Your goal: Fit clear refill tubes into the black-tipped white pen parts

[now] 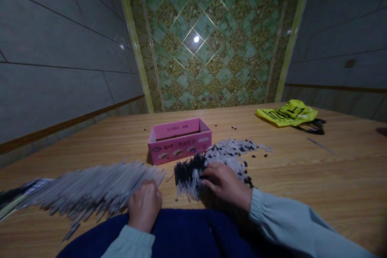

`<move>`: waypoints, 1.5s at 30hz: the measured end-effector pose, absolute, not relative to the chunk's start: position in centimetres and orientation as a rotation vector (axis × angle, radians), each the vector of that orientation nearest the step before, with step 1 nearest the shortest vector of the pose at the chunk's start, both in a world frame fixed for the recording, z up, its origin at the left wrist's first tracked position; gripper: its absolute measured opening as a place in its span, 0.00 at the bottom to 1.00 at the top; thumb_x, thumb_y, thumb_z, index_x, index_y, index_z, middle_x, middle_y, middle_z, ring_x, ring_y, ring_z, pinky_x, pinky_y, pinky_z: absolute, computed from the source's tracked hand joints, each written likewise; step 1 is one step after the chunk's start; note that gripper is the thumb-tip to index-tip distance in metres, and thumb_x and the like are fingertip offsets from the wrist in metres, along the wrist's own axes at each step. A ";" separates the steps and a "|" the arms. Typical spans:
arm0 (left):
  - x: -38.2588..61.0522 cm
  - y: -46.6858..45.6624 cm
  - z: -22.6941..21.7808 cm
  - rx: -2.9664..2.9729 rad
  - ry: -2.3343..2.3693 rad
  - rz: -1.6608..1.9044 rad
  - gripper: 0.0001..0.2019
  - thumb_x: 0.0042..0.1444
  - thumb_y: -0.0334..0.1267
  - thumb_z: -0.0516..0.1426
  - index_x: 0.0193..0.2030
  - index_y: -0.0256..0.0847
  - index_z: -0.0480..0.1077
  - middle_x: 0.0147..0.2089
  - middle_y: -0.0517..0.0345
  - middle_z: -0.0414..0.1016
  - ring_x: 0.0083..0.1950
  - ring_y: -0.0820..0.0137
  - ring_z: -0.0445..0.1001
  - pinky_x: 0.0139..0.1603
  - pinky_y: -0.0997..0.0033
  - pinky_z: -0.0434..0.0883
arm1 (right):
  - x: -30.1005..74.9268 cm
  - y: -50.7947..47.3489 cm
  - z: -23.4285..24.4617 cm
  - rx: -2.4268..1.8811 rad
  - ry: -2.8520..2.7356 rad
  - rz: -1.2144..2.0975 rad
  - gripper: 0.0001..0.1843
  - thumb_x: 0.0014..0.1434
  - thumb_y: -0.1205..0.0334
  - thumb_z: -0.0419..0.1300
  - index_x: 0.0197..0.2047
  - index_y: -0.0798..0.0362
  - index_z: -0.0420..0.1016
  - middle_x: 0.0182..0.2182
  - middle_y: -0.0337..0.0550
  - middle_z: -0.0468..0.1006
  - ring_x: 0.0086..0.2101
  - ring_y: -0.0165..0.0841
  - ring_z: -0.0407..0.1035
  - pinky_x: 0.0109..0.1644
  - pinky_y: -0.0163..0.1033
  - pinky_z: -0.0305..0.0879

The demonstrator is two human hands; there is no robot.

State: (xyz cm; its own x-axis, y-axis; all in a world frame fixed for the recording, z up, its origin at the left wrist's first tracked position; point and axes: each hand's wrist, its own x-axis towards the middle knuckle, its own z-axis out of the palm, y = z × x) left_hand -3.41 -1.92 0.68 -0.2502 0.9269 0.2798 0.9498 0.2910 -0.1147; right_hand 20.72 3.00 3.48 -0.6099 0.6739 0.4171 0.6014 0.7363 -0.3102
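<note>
My left hand [145, 203] is closed in a fist at the right end of a long heap of thin, greyish-clear plastic sticks [99, 187]. What lies inside its fingers is hidden. Bent fingers of my right hand [225, 183] press together at the edge of a bunch of short black-and-clear pieces [189, 173]; I cannot make out what they hold. Beyond that hand spreads a loose pile of small translucent pieces [231, 151] mixed with black ones. A pink open-topped cardboard box [179, 147] with printed lettering stands just behind the bunch.
Wooden tabletop [302, 177] surrounds everything. A yellow plastic bag [287, 113] with black print lies at the far right, dark glasses-like frames [311, 127] beside it. One thin stick [322, 146] lies alone on the right. Black bits are scattered behind the box.
</note>
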 end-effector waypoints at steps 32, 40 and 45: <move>-2.2 0.1 0.3 -0.700 -1.691 -3.879 0.10 0.53 0.18 0.50 0.32 0.32 0.69 0.25 0.55 0.76 0.25 0.76 0.76 0.25 0.82 0.74 | 20.1 2.0 3.7 -0.687 -1.540 0.333 0.05 0.59 0.65 0.58 0.37 0.50 0.75 0.32 0.41 0.77 0.34 0.33 0.70 0.40 0.39 0.64; -1.9 -0.1 0.2 -0.513 -1.749 -4.033 0.12 0.56 0.18 0.46 0.33 0.30 0.69 0.27 0.53 0.75 0.24 0.77 0.75 0.25 0.83 0.74 | 19.4 0.6 3.7 -0.571 -1.563 0.410 0.07 0.58 0.68 0.58 0.37 0.49 0.75 0.30 0.39 0.76 0.33 0.33 0.70 0.41 0.39 0.64; -1.7 -0.2 0.5 -0.374 -1.676 -4.146 0.12 0.57 0.19 0.46 0.34 0.31 0.68 0.28 0.53 0.75 0.25 0.76 0.76 0.24 0.83 0.75 | 19.4 0.6 3.8 -0.549 -1.603 0.365 0.08 0.57 0.71 0.58 0.38 0.51 0.75 0.30 0.41 0.75 0.33 0.33 0.69 0.41 0.40 0.63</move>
State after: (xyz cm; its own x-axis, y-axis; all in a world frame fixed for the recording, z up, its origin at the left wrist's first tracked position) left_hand -1.70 -0.24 0.53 -0.2142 0.9388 -0.2698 -0.8627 -0.0522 0.5030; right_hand 19.37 0.59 3.80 -0.0454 0.5481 0.8352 0.1325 0.8319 -0.5388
